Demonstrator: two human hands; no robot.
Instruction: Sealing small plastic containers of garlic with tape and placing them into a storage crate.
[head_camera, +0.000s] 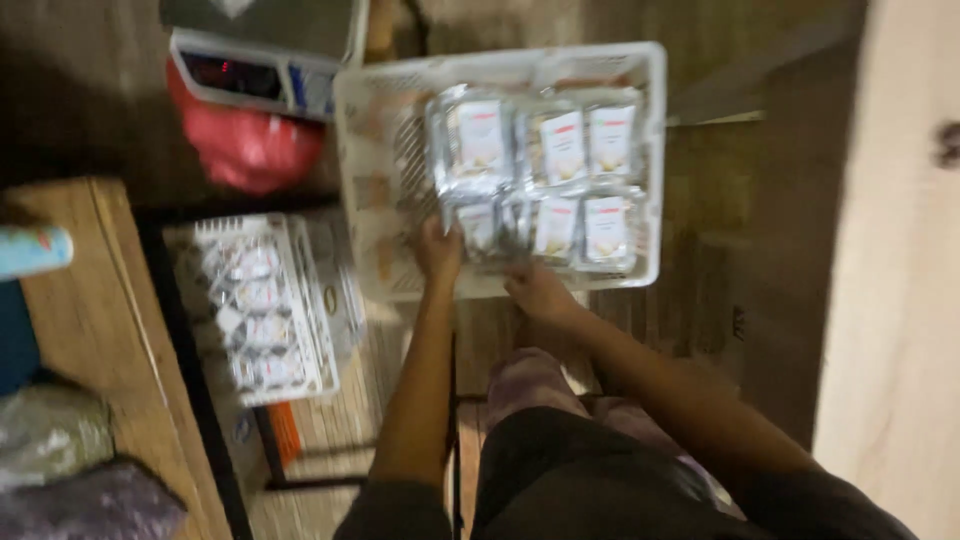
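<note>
Wooden floor; white crate (370, 150) holding silver, white-labelled packets (560, 150).

Motion blur smears the packets (540, 170); the scale (265, 60) is cut off above.

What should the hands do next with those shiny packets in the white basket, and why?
Probably nudge the front-left packet straight into its row. The left hand touches it, the right hand rests at the white basket's near rim, and the other packets already lie in rows.
</note>
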